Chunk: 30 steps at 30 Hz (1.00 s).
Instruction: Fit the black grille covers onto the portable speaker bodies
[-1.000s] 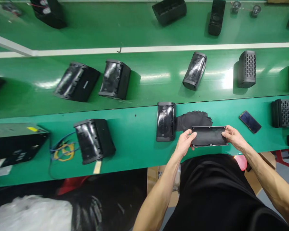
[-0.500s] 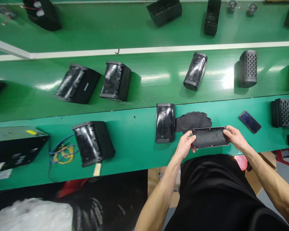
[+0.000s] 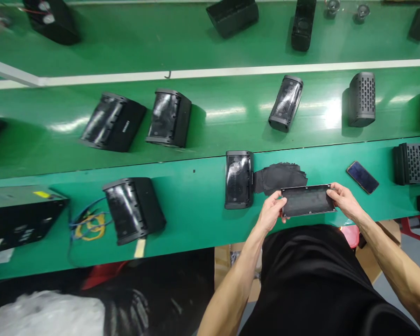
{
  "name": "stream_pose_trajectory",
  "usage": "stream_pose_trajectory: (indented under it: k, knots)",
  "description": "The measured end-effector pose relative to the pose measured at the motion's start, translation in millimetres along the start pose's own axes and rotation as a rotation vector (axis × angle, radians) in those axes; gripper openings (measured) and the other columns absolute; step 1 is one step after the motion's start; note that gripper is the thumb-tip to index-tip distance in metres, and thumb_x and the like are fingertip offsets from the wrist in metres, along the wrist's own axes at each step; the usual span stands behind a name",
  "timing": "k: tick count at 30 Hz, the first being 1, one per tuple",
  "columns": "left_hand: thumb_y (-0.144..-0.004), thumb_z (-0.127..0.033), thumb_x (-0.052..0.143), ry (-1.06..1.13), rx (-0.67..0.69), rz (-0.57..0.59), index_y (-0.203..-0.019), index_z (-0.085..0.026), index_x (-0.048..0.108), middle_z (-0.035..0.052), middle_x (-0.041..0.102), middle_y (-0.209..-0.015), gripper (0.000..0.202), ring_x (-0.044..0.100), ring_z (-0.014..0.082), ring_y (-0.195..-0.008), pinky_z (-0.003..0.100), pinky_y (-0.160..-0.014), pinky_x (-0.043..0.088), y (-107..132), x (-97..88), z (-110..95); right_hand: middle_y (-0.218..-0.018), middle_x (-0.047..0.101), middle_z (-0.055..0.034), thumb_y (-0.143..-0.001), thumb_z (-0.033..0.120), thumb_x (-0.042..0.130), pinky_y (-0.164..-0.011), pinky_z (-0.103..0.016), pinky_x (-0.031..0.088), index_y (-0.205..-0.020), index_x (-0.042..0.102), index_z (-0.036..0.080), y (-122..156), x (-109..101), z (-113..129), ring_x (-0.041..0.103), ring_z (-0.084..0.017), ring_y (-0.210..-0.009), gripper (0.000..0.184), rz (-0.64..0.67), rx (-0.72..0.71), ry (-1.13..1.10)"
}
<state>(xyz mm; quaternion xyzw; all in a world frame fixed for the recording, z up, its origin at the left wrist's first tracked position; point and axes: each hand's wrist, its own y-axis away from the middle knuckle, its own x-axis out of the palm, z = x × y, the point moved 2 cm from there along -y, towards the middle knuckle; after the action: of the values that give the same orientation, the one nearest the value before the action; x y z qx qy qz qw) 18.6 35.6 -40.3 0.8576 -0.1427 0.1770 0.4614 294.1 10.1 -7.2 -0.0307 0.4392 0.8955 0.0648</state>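
Note:
Between my two hands is a black rectangular speaker grille panel [image 3: 308,200], its inner side with small clips facing up. My left hand [image 3: 272,211] grips its left end, thumb on top and fingers underneath. The right end is pinched by my right hand [image 3: 343,198], thumb over the inner face. Just behind the panel lies a pile of thin black sheets [image 3: 282,177] on the green bench. A black speaker [image 3: 238,179] with a glossy front stands left of that pile, touching or nearly touching it.
A phone [image 3: 362,177] lies to the right, with a slotted speaker [image 3: 413,163] beyond it. Another speaker [image 3: 135,210] stands left, near blue and yellow cables [image 3: 91,224] and a metal box [image 3: 21,214]. Several speakers, one a glossy unit [image 3: 286,103], rest on the raised green surface behind.
The panel and both hands have shifted very slightly right in the picture. The grip of both hands is the same.

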Motion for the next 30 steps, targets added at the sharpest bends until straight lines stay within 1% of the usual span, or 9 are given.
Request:
stream_pose_trajectory:
  k: [7,11,23,26,30]
  knots:
    - [-0.076,-0.059,0.083,0.0,0.004,0.011,-0.098,-0.023,0.054,-0.0061,0.06,-0.062,0.051,0.063,0.0152,-0.045,0.021,-0.035,0.041,-2.0,-1.1,3.1,-0.063,0.05,0.0085,-0.077,0.061,0.082,-0.049,-0.024,0.03,-0.087,0.051,0.026,-0.7,-0.6,0.3,0.041,-0.011,-0.053,0.048,0.001,0.007,0.003]
    - [-0.078,-0.06,0.08,0.035,-0.008,0.016,-0.096,-0.023,0.053,-0.0054,0.06,-0.06,0.05,0.063,0.0159,-0.045,0.021,-0.036,0.041,-1.4,-0.3,3.2,-0.064,0.051,0.0083,-0.077,0.06,0.082,-0.05,-0.024,0.031,-0.087,0.05,0.026,0.1,-0.7,1.2,0.041,-0.011,-0.054,0.048,-0.009,0.011,-0.004]
    - [-0.078,-0.06,0.079,0.032,-0.005,0.018,-0.096,-0.023,0.053,-0.0053,0.061,-0.058,0.049,0.062,0.0158,-0.044,0.021,-0.036,0.042,-3.2,0.5,2.1,-0.064,0.048,0.0096,-0.074,0.054,0.083,-0.049,-0.023,0.03,-0.088,0.049,0.026,-0.5,-0.9,1.4,0.04,-0.011,-0.054,0.045,-0.015,0.029,-0.019]
    - [-0.079,-0.058,0.079,0.034,-0.003,0.013,-0.097,-0.023,0.053,-0.0042,0.063,-0.059,0.048,0.062,0.0159,-0.045,0.021,-0.036,0.042,-3.8,0.6,2.0,-0.064,0.049,0.0096,-0.074,0.053,0.084,-0.049,-0.023,0.03,-0.088,0.049,0.026,-0.6,-0.2,0.6,0.04,-0.011,-0.054,0.046,-0.026,0.048,-0.04]
    - [-0.078,-0.058,0.079,0.048,0.006,0.012,-0.097,-0.022,0.053,-0.0048,0.062,-0.059,0.048,0.063,0.0159,-0.045,0.02,-0.036,0.042,-4.2,1.1,2.2,-0.064,0.048,0.0098,-0.073,0.053,0.085,-0.049,-0.023,0.028,-0.087,0.05,0.026,-1.9,-0.4,-1.8,0.039,-0.01,-0.054,0.047,-0.04,0.06,-0.066]
